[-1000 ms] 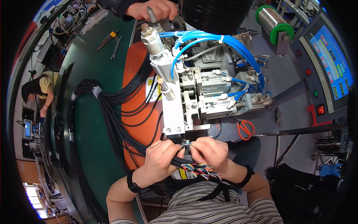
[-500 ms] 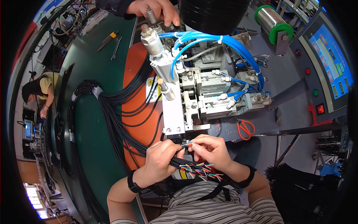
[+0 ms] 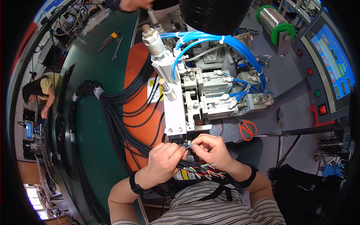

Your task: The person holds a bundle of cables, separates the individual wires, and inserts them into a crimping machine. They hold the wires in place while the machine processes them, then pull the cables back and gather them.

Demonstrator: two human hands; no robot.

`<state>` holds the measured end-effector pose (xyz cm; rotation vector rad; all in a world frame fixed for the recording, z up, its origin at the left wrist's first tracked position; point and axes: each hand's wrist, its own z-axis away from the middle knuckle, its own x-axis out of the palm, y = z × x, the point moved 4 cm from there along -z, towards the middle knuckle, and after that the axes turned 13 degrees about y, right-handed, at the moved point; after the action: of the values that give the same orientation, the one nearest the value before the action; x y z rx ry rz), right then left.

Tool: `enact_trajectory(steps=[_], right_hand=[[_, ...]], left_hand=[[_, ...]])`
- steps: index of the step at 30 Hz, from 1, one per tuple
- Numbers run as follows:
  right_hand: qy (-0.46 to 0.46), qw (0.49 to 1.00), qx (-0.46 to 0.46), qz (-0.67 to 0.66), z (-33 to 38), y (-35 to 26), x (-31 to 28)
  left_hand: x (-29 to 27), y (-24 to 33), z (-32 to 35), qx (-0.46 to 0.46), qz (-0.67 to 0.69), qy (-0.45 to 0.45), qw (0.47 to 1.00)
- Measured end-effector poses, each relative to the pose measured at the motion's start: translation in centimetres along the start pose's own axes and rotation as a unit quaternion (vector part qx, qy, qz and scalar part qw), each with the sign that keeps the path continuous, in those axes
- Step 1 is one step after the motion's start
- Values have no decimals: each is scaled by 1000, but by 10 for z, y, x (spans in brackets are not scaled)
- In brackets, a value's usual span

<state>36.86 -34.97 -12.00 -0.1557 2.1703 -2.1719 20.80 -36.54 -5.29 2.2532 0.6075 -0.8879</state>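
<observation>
My left hand [image 3: 162,162] is closed around a black cable whose end [image 3: 189,146] points toward my right hand. My right hand [image 3: 214,150] pinches the thin coloured wires at that end between thumb and fingertips. Below the hands, several more black cables [image 3: 186,163] come out from under my left hand. Their ends fan out in short red, yellow, blue, green and white wires [image 3: 206,171]. Just beyond my fingers stands the front of a metal machine [image 3: 175,116] with pneumatic cylinders.
Long black cables [image 3: 108,112] run over the orange board [image 3: 137,78] and green table [image 3: 97,131]. Blue air hoses [image 3: 240,47] arch over the machine. Red-handled scissors [image 3: 246,130], a wire spool [image 3: 275,24] and a touchscreen [image 3: 332,63] are on the right. Another person's hand [image 3: 135,4] is at the far edge.
The other person's hand has drawn away from the machine's far cylinder, up and to the left. My fingers have shifted slightly at the cable end, and the bundled ends have moved a little.
</observation>
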Motion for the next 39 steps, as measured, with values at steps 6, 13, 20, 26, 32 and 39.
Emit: enact_trajectory(steps=[6, 13, 20, 26, 32, 39], right_hand=[[87, 966, -212, 121, 3, -19, 9], [109, 906, -336, 235, 5, -27, 10], [88, 916, -274, 278, 3, -27, 6], [86, 925, -255, 268, 2, -20, 6], [83, 928, -260, 254, 3, -17, 6], [113, 922, -278, 246, 4, -14, 6]], left_hand=[[-1, 0, 4, -19, -16, 13, 1000], [1, -5, 9, -37, -22, 18, 999], [-1, -2, 6, -45, -17, -9, 999], [-1, -3, 7, -58, -15, -34, 998], [-1, -7, 10, -61, 9, -41, 997], [-1, -8, 7, -52, 2, -33, 998]])
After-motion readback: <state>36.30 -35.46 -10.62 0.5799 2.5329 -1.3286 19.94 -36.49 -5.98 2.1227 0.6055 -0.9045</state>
